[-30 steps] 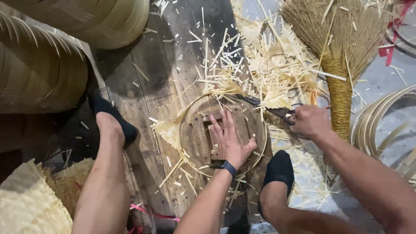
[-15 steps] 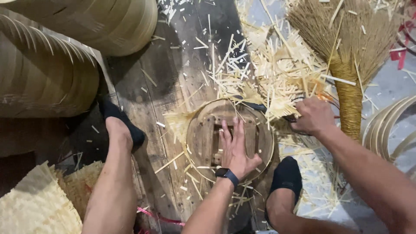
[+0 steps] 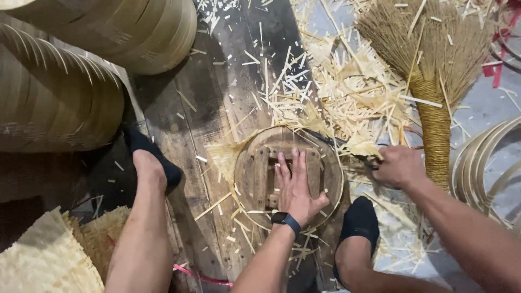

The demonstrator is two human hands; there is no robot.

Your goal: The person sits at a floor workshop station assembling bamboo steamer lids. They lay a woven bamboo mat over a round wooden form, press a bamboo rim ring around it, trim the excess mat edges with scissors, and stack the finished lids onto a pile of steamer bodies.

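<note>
Two bare hands work over a round wooden form [image 3: 260,173] lying on a dark, weathered floor plank [image 3: 206,108], between the person's two feet in black socks. The left hand [image 3: 296,187], a dark wristband [image 3: 286,220] at its wrist, lies flat on the form's slatted top with fingers spread and pressed down. A thin pale bamboo hoop [image 3: 341,179] rings the form's edge. The right hand [image 3: 399,165] is closed around the handle of a dark blade [image 3: 325,140], whose tip reaches across the upper right rim of the form; the grip itself is partly hidden by shavings.

Pale bamboo shavings [image 3: 336,87] lie thick just beyond the form and spill toward the right foot [image 3: 358,220]. The left foot [image 3: 152,157] rests on the plank, to the left of the form and apart from it. A straw broom [image 3: 434,108] lies head-up on the right, just beside the right hand, its bound neck wrapped in cord. Stacked bamboo rings [image 3: 81,70] fill the upper left, more loose hoops [image 3: 483,163] curve in at the right edge, and woven mats [image 3: 49,260] lie at the lower left.
</note>
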